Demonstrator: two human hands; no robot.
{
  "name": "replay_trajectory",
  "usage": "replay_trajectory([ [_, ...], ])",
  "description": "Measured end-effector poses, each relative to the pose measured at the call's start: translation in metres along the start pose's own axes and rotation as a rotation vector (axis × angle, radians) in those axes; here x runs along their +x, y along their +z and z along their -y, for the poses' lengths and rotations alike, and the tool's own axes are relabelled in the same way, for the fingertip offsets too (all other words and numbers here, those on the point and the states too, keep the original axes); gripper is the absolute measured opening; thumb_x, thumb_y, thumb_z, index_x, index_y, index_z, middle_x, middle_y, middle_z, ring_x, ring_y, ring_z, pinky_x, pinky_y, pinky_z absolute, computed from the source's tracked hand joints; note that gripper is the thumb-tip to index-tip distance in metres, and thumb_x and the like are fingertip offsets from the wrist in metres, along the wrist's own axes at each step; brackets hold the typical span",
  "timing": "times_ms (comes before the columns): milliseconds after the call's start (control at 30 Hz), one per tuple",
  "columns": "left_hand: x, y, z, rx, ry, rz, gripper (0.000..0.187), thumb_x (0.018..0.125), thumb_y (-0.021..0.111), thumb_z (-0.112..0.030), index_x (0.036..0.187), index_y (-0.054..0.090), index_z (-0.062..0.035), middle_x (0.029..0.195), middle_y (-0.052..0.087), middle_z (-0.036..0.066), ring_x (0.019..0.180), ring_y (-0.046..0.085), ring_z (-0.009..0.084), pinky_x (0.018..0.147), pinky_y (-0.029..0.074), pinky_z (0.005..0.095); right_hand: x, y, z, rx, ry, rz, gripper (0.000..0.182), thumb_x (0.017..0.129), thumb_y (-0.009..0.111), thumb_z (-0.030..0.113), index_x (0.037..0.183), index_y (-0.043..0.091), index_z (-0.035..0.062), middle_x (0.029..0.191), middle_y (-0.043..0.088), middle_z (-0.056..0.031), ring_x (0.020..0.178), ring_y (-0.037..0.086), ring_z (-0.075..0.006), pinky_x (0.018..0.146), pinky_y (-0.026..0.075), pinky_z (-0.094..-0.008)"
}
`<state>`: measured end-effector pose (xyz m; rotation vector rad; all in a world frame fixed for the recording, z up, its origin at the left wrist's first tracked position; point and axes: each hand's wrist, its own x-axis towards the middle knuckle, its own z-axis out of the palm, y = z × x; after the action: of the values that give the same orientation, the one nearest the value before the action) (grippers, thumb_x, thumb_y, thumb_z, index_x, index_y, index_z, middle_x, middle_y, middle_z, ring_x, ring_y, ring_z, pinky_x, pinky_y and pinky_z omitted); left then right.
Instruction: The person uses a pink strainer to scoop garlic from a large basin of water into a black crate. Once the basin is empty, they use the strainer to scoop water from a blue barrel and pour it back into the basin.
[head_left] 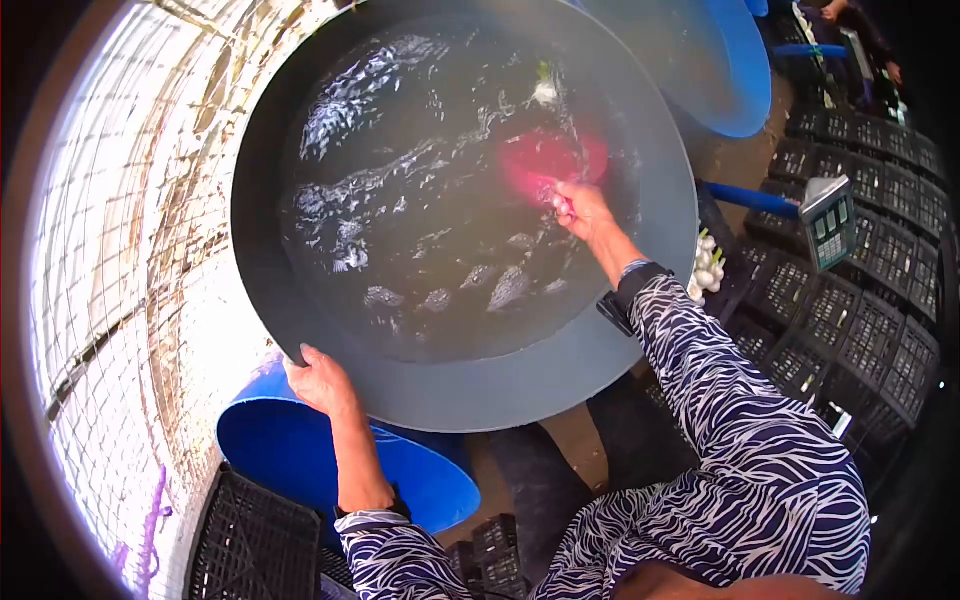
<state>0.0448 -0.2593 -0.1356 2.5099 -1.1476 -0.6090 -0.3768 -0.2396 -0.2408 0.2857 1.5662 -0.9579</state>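
A big grey round tub (660, 190) full of murky, rippling water (400, 250) stands in front of me. My right hand (586, 212) is closed on the near edge of a pink plastic bowl-like vessel (540, 158), which sits largely under the water and looks blurred. Just beyond it a white bulb with a green top (545, 92) shows at the surface. At the tub's near left, my left hand (322, 380) is closed round the rim, thumb on top.
A blue tub (270, 440) is below left, near a black crate (250, 535). Another blue tub (740, 80) stands top right. Stacked black crates (840, 320), a scale display (828, 225) and white bulbs (708, 268) are at right. A bright mesh wall (120, 250) rises left.
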Motion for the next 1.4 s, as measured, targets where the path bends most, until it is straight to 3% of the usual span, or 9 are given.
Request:
replay_trajectory([
  [267, 0.001, 0.001, -0.002, 0.038, -0.048, -0.016, 0.030, 0.087, 0.052, -0.021, 0.100, 0.059, 0.0055, 0.089, 0.065, 0.020, 0.077, 0.063, 0.0343, 0.069, 0.047, 0.0402, -0.055, 0.004, -0.022, 0.173, -0.186, -0.021, 0.013, 0.083, 0.064, 0.016, 0.087, 0.055, 0.0077, 0.058, 0.051, -0.0010, 0.039, 0.040, -0.0068, 0.034, 0.028, -0.0229],
  [533, 0.001, 0.003, -0.001, 0.064, -0.002, -0.049, 0.029, 0.085, 0.052, -0.018, 0.097, 0.061, 0.0070, 0.086, 0.065, 0.021, 0.076, 0.063, 0.0352, 0.071, 0.047, 0.0409, -0.122, 0.026, -0.033, 0.126, -0.277, -0.032, 0.011, 0.084, 0.062, 0.010, 0.093, 0.057, 0.0072, 0.058, 0.049, 0.0004, 0.038, 0.040, -0.0065, 0.032, 0.030, -0.0216],
  [667, 0.006, 0.005, 0.001, 0.215, -0.061, -0.053, 0.030, 0.085, 0.054, -0.022, 0.092, 0.062, 0.0057, 0.083, 0.065, 0.021, 0.075, 0.063, 0.0360, 0.070, 0.047, 0.0419, -0.169, 0.014, -0.029, 0.009, -0.302, 0.041, 0.016, 0.085, 0.061, 0.010, 0.098, 0.057, 0.0040, 0.061, 0.051, -0.0011, 0.040, 0.043, -0.0069, 0.034, 0.032, -0.0210],
  [933, 0.007, 0.008, 0.008, 0.086, -0.072, -0.018, 0.033, 0.084, 0.056, -0.026, 0.091, 0.060, 0.0059, 0.083, 0.065, 0.021, 0.076, 0.063, 0.0357, 0.070, 0.048, 0.0414, -0.270, -0.058, 0.008, -0.011, -0.379, 0.144, 0.015, 0.087, 0.055, 0.008, 0.098, 0.053, -0.0003, 0.070, 0.055, -0.0062, 0.045, 0.047, -0.0093, 0.042, 0.039, -0.0229],
  [1133, 0.015, 0.010, 0.019, -0.021, -0.014, 0.052, 0.026, 0.085, 0.054, -0.017, 0.096, 0.060, 0.0058, 0.086, 0.065, 0.020, 0.075, 0.062, 0.0358, 0.070, 0.047, 0.0412, -0.320, -0.141, 0.003, -0.247, -0.632, -0.171, 0.016, 0.088, 0.053, 0.009, 0.101, 0.050, -0.0003, 0.080, 0.058, -0.0069, 0.047, 0.043, -0.0039, 0.041, 0.035, -0.0186],
  [1200, 0.011, 0.005, 0.010, -0.024, 0.006, 0.051, 0.026, 0.085, 0.054, -0.016, 0.096, 0.060, 0.0072, 0.087, 0.065, 0.021, 0.075, 0.062, 0.0367, 0.070, 0.046, 0.0415, -0.309, -0.186, -0.017, -0.540, -0.629, -0.427, 0.018, 0.087, 0.054, 0.010, 0.102, 0.050, 0.0010, 0.079, 0.059, -0.0112, 0.047, 0.050, -0.0161, 0.046, 0.042, -0.0269],
  [1267, 0.009, 0.003, 0.002, -0.039, -0.037, 0.056, 0.029, 0.085, 0.054, -0.018, 0.096, 0.060, 0.0085, 0.087, 0.065, 0.021, 0.077, 0.062, 0.0345, 0.071, 0.047, 0.0407, -0.276, -0.244, -0.044, -1.251, -0.840, -0.809, 0.021, 0.084, 0.055, 0.011, 0.103, 0.050, 0.0047, 0.082, 0.061, -0.0187, 0.059, 0.058, -0.0355, 0.057, 0.046, -0.0420],
  [1300, 0.007, 0.004, 0.001, -0.048, -0.063, 0.058, 0.031, 0.086, 0.054, -0.019, 0.096, 0.059, 0.0092, 0.087, 0.064, 0.021, 0.078, 0.062, 0.0334, 0.071, 0.047, 0.0403, -0.269, -0.249, -0.048, -1.296, -0.608, -0.976, 0.024, 0.083, 0.054, 0.013, 0.106, 0.050, 0.0087, 0.087, 0.062, -0.0237, 0.077, 0.058, -0.0458, 0.069, 0.044, -0.0522],
  [1400, 0.013, 0.010, 0.015, -0.049, -0.041, 0.038, 0.030, 0.084, 0.055, -0.017, 0.101, 0.060, 0.0079, 0.091, 0.065, 0.023, 0.079, 0.063, 0.0369, 0.072, 0.047, 0.0413, -0.249, -0.278, -0.037, -1.358, -0.235, -1.171, 0.024, 0.084, 0.052, 0.014, 0.108, 0.050, 0.0117, 0.090, 0.063, -0.0231, 0.083, 0.059, -0.0433, 0.071, 0.044, -0.0520],
])
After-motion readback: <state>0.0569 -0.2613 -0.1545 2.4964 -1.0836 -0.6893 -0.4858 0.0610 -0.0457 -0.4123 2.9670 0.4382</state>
